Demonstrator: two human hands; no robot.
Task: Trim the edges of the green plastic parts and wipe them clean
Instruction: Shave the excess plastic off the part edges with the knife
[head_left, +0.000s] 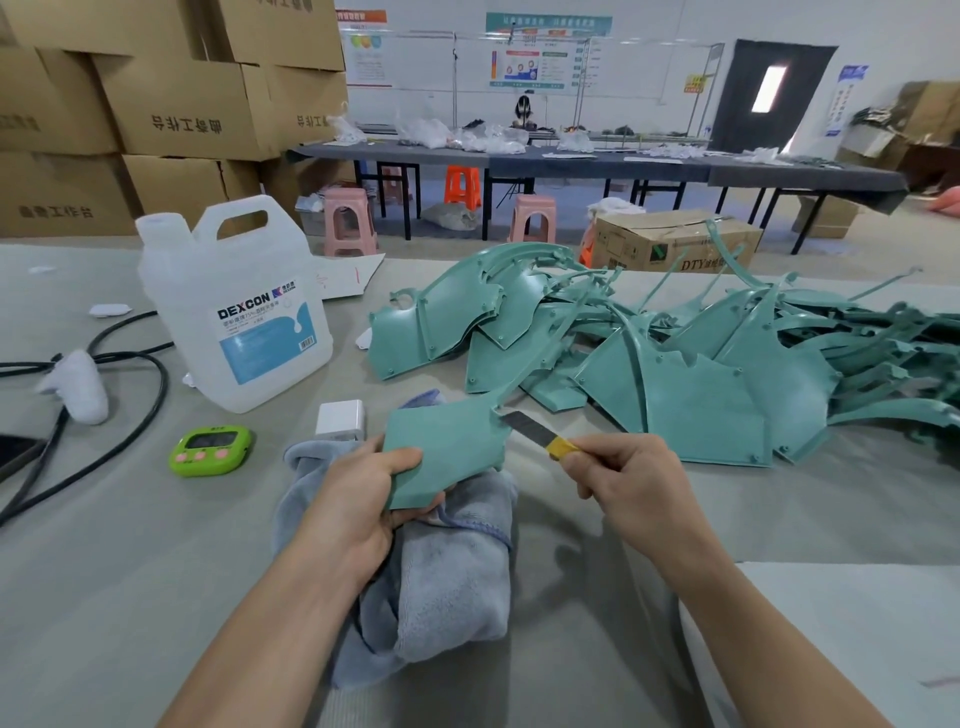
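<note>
Two bare forearms come up from the bottom of the frame, over a grey table (104, 597); one grey cloth (452, 582) lies crumpled between them, low in the centre. Left hand (358, 499) grips one green plastic part (441, 447) by its lower left corner, thumb on top and fingers curled under it, just above the cloth; right hand (628, 483) pinches one dark blade (530, 428) at its end wrapped in yellow; the blade tip touches the upper right edge of the held part.

To the right of centre a pile of green parts (675, 364) spreads to the right edge; they overlap too much to count. To the left of centre stands one white jug (234, 306) with a blue label; before it are one green timer (210, 449) and one small white box (340, 418), the box touching the cloth. One black cable (130, 405) loops at the left edge, with one white rag (78, 387) on it.

Behind, in the upper centre, I count two pink stools (348, 221) and one orange stool (462, 184); brown cardboard boxes (171, 104) are stacked in the upper left.
</note>
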